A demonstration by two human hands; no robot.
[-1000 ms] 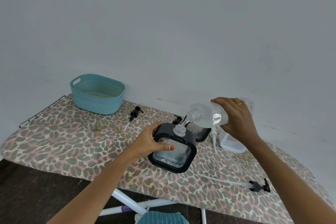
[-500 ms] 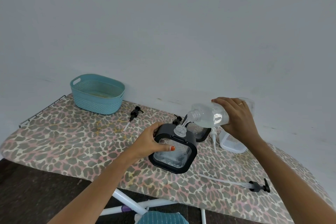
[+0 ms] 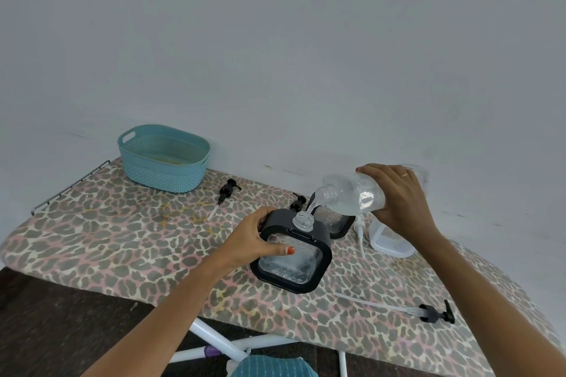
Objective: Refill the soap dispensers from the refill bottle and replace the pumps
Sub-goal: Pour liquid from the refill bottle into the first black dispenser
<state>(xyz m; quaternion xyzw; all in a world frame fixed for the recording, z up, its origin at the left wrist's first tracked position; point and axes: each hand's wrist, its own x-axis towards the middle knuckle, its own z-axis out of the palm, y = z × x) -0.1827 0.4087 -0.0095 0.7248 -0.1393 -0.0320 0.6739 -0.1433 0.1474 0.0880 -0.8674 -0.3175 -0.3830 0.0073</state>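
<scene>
Leopard-print worktop (image 3: 122, 232) in grey, pink, cream, teal basket (image 3: 164, 159), my clear refill bottle (image 3: 352, 196), black-framed clear dispenser (image 3: 291, 257), black pumps (image 3: 436, 312), orange thumbnail (image 3: 290, 251), pale grey wall (image 3: 275, 40)

home, laundry corner | leopard-print ironing board (image 3: 116, 236) used as table | teal basket (image 3: 164, 159) far left | plain wall (image 3: 275, 40)

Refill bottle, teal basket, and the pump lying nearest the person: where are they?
refill bottle (image 3: 356, 193), head view, clear body.
teal basket (image 3: 165, 174), head view, front wall.
nearest pump (image 3: 436, 312), head view, black head.
</scene>
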